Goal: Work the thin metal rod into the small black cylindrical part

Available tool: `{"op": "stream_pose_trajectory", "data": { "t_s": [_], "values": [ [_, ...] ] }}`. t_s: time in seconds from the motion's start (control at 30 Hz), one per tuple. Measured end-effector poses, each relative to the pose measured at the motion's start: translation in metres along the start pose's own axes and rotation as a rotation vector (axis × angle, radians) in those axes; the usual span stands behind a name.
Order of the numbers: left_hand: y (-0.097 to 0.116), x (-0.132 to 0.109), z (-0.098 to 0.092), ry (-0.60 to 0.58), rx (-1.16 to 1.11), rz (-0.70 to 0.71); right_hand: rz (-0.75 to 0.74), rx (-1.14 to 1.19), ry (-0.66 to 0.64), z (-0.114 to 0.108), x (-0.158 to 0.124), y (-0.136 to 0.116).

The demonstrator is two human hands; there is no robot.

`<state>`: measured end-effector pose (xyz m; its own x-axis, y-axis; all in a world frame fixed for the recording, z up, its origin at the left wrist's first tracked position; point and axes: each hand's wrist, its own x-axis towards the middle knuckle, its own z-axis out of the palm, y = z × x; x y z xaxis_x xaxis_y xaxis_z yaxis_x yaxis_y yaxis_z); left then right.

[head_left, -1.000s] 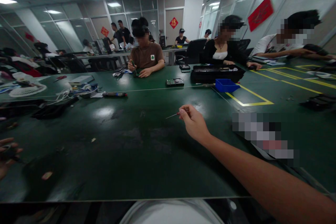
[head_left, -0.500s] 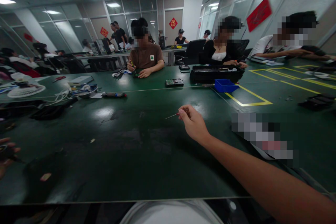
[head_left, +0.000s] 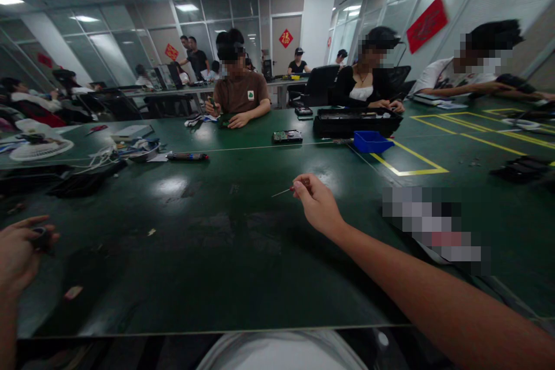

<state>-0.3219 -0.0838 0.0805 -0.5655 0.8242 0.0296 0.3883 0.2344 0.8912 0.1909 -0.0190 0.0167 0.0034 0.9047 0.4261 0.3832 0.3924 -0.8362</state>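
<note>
My right hand (head_left: pixel 318 202) is closed round the handle of a small screwdriver (head_left: pixel 282 192), held above the green table (head_left: pixel 217 277). Its thin metal shaft points left, and a little red shows at the handle. At the left edge, my left hand (head_left: pixel 19 248) has its fingers curled round a small dark roundish object (head_left: pixel 40 238); its kind I cannot make out. Below that hand a small pale scrap (head_left: pixel 73 292) lies on the table, with another scrap (head_left: pixel 151 232) farther in.
Across the table stand a black casing (head_left: pixel 358 122), a blue tray (head_left: pixel 373 141) and a hard drive (head_left: pixel 287 136). A pen-shaped driver (head_left: pixel 188 156) lies left of them, near black trays (head_left: pixel 87 179). Co-workers (head_left: pixel 243 92) sit opposite. At right lies a blurred-out item (head_left: pixel 433 228).
My left hand has come farther into view from the left edge, moving right and slightly up with the dark object. The right hand with the screwdriver is almost still.
</note>
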Motion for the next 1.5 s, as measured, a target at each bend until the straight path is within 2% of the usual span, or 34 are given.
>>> {"op": "stream_pose_trajectory", "data": {
  "t_s": [0.07,0.17,0.37,0.47,0.57,0.73,0.83,1.0,1.17,1.37,1.5],
  "values": [
    [0.006,0.000,0.013,0.120,-0.130,0.006,0.003,0.005,-0.008,0.000,0.000,-0.001],
    [0.028,-0.007,0.035,0.078,-0.218,0.011,-0.007,0.010,-0.019,0.000,-0.001,-0.001],
    [0.084,-0.025,0.095,-0.191,-0.376,0.091,-0.013,0.019,-0.076,0.000,-0.002,0.001],
    [0.109,-0.041,0.135,-0.341,-0.423,0.122,-0.003,0.042,-0.105,0.000,-0.002,-0.001],
    [0.127,-0.061,0.178,-0.507,-0.375,0.170,0.001,-0.005,-0.103,-0.002,-0.002,-0.004],
    [0.129,-0.095,0.245,-0.719,-0.212,0.299,-0.034,-0.050,-0.115,-0.004,-0.003,-0.010],
    [0.117,-0.109,0.272,-0.751,-0.053,0.390,-0.033,-0.064,-0.103,-0.005,-0.004,-0.010],
    [0.089,-0.108,0.291,-0.675,0.167,0.573,-0.050,0.006,-0.032,-0.004,-0.004,-0.008],
    [0.067,-0.089,0.293,-0.649,0.169,0.629,0.005,0.236,0.005,-0.002,-0.004,-0.006],
    [0.066,-0.086,0.292,-0.629,0.109,0.721,-0.004,0.230,-0.026,0.001,-0.004,-0.003],
    [0.067,-0.091,0.294,-0.642,0.110,0.720,0.003,0.211,-0.041,0.002,-0.004,-0.001]
  ]
}}
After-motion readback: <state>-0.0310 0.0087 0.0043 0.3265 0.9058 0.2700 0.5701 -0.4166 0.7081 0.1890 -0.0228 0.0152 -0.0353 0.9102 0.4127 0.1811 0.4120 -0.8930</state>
